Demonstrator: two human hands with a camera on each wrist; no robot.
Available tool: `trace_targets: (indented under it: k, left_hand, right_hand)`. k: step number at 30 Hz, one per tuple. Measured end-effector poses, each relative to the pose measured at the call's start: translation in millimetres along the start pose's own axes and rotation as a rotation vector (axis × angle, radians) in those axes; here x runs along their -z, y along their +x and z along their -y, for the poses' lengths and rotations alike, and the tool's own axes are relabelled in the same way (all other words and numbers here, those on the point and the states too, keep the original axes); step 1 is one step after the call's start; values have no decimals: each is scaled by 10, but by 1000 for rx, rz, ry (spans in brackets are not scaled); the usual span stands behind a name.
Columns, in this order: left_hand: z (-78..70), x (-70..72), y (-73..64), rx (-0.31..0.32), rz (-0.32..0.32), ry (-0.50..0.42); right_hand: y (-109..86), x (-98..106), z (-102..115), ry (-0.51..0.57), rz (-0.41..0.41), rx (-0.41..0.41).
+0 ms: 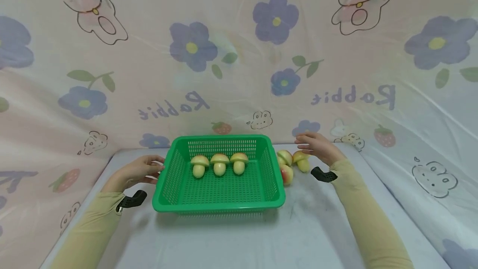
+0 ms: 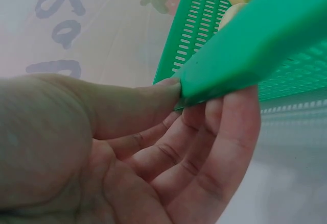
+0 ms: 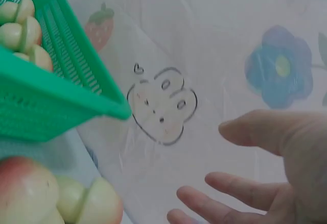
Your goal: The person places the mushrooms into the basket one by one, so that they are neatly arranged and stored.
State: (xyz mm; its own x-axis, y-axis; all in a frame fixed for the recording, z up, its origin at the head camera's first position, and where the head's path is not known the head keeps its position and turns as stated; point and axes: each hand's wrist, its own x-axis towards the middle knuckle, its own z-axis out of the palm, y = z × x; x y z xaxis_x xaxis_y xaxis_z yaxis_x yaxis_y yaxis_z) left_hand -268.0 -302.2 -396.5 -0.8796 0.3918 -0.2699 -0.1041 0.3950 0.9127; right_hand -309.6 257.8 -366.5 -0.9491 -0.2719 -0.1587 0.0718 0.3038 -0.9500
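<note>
Three mushroom-shaped toys (image 1: 219, 164) with yellowish caps, tinged red, stand in a row inside a green plastic basket (image 1: 220, 207). My left hand (image 1: 140, 170) is at the basket's left side. In the left wrist view, its thumb (image 2: 138, 101) lies against the green rim (image 2: 219, 71) and the fingers curl beneath it, pinching the edge. My right hand (image 1: 317, 146) hovers beyond the right side of the basket with fingers extended and nothing in it. Below it, beside the basket, lie more mushroom toys (image 1: 301, 161), partly hidden by the basket wall.
A white-covered table (image 1: 298, 231) carries the basket and toys. Behind and around it hangs a pale curtain (image 1: 239, 86) printed with rabbits, flowers and strawberries. Black wrist mounts (image 1: 324, 174) sit on both forearms over beige sleeves (image 1: 366, 215).
</note>
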Motion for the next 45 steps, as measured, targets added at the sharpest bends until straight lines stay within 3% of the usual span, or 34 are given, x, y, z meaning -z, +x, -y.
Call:
trace_targets:
  k: [13, 20, 26, 45]
  left_hand:
    - [4, 7, 1, 0, -6, -6]
    - [3, 7, -1, 5, -12, 1]
    - [0, 0, 2, 13, -24, 5]
    - [-10, -1, 1, 16, -12, -1]
  right_hand:
    - [-17, 228, -362, 15, -69, -70]
    - [-18, 332, -562, 13, -100, -64]
    - [0, 417, -689, 17, -104, -121]
    - [78, 406, -909, 35, -65, -149]
